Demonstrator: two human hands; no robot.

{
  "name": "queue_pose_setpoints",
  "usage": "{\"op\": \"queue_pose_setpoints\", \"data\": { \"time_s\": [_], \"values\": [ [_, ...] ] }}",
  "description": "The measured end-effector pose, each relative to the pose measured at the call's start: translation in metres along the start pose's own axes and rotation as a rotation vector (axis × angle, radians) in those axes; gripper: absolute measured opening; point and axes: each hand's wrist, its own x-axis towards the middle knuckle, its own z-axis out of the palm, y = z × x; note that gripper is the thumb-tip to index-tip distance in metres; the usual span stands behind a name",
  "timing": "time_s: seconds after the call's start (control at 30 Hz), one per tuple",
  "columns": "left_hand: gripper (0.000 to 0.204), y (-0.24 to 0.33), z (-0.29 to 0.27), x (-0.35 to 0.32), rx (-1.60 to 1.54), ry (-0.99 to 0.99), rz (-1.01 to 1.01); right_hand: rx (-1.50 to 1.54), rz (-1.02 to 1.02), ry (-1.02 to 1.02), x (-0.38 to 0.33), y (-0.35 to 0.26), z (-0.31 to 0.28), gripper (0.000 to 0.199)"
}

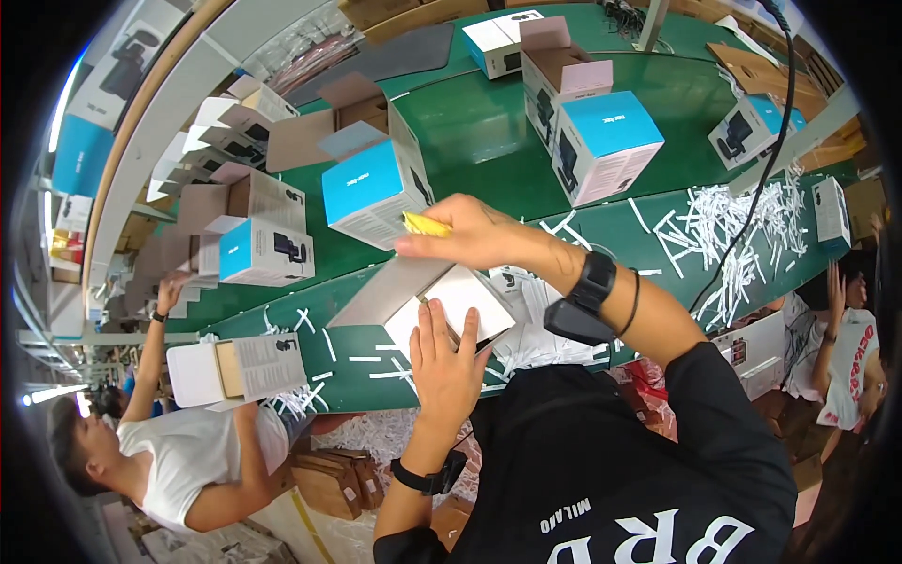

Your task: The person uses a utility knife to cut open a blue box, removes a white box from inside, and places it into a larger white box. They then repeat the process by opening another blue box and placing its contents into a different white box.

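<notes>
My left hand [446, 362] lies with fingers spread on the white top of a carton [490, 305] in front of me. One greyish flap [387, 289] of that carton stands raised on its left side. Above the carton, my right hand [470, 235] is closed around a small yellow object [426, 224]; its kind is not clear, as the fingers cover part of it. Just beyond this hand stands a blue-topped white box [368, 193] with a printed device picture. Under my right forearm lies a heap of white paper strips [540, 329].
Across the green table [460, 122] stand several blue-and-white boxes [611, 146], some with raised flaps. Loose paper strips [742, 235] pile up on the right. At left, a co-worker [207, 451] reaches toward boxes; another person [846, 357] is at far right. A black cable [785, 113] hangs at right.
</notes>
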Motion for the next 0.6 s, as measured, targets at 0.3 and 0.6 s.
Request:
{"op": "queue_pose_setpoints", "data": {
  "time_s": [0.3, 0.6],
  "values": [
    [0.07, 0.002, -0.003, -0.001, 0.022, 0.034, 0.099, -0.32, -0.156, 0.174, -0.068, 0.094, -0.01, 0.034],
    [0.072, 0.004, -0.005, -0.008, -0.038, 0.129, 0.083, 0.053, -0.51, 0.245, -0.062, 0.066, -0.009, 0.04]
  ]
}}
